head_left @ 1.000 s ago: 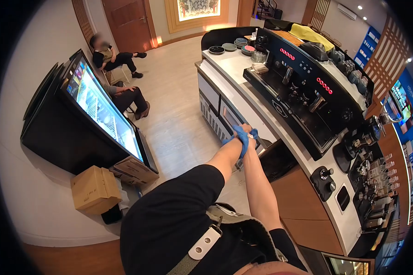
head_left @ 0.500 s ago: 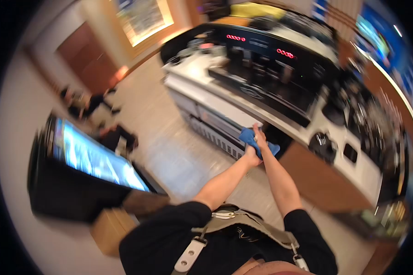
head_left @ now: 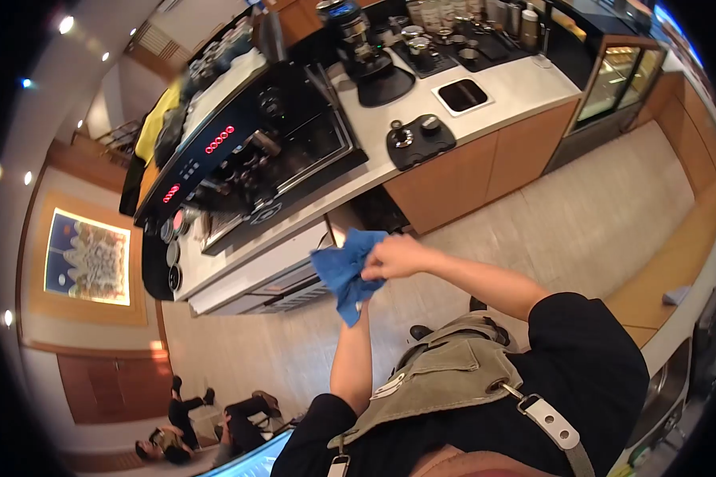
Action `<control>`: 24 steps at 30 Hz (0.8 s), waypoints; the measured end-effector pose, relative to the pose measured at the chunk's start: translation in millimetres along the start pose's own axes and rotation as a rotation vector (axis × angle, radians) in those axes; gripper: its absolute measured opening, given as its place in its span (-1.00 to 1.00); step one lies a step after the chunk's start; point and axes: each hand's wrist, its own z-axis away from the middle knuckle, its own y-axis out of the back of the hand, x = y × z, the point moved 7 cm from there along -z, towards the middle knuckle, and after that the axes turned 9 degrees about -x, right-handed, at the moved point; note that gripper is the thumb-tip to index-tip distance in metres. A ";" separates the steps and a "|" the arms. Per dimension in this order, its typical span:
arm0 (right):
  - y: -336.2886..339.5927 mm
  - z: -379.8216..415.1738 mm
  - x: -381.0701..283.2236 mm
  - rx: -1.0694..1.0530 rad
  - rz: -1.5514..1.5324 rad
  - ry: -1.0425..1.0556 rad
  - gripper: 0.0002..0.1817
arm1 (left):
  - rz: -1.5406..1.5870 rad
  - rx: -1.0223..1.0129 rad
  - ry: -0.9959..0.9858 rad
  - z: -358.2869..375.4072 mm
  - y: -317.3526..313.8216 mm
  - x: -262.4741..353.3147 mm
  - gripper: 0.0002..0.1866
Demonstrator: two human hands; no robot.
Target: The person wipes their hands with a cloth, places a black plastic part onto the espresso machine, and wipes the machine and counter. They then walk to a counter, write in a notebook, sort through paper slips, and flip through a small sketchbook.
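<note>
Cloth, blue and loosely crumpled, held in the air off the front edge of the worktop. Its long axis runs roughly from the worktop side back toward the wearer: the broad upper end faces the front edge, while a pointed lower corner hangs over the left wrist. A second corner juts sideways, toward the end of the worktop bearing the coffee machine. Right hand closed on the cloth's right margin, fingers curled into a fold. Left hand mostly hidden behind the fabric — whether its fingers grip or lie spread cannot be told. On the worktop, a black mat reaches the front edge, just beside the machine's near corner; behind it stands a grinder — near the back edge — with a dark rectangular inset to its right.
</note>
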 end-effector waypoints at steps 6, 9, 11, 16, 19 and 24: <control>139.6 -32.8 -15.5 0.568 -1.199 0.571 -0.70 | -0.194 -0.354 -0.042 -14.9 -162.4 -65.7 -0.63; 152.1 -41.7 55.8 0.851 -1.818 0.626 -0.76 | -0.266 -0.349 -0.057 -25.0 -245.3 -67.6 -0.66; 139.9 -45.4 114.8 1.020 -1.686 0.434 -0.78 | -0.313 -0.167 0.001 -18.0 -260.5 -70.1 -0.64; 74.9 -6.7 238.1 1.309 -0.441 -0.313 -0.80 | -0.130 -0.007 0.360 -48.4 -211.3 -166.5 -0.32; 22.3 35.7 275.1 1.296 -0.284 -0.567 -0.84 | 0.008 0.061 0.330 -64.3 -165.7 -220.4 -0.34; -25.3 62.3 287.7 1.234 -0.545 -0.413 -0.66 | 0.616 -0.007 0.397 -103.4 -105.7 -283.4 -0.48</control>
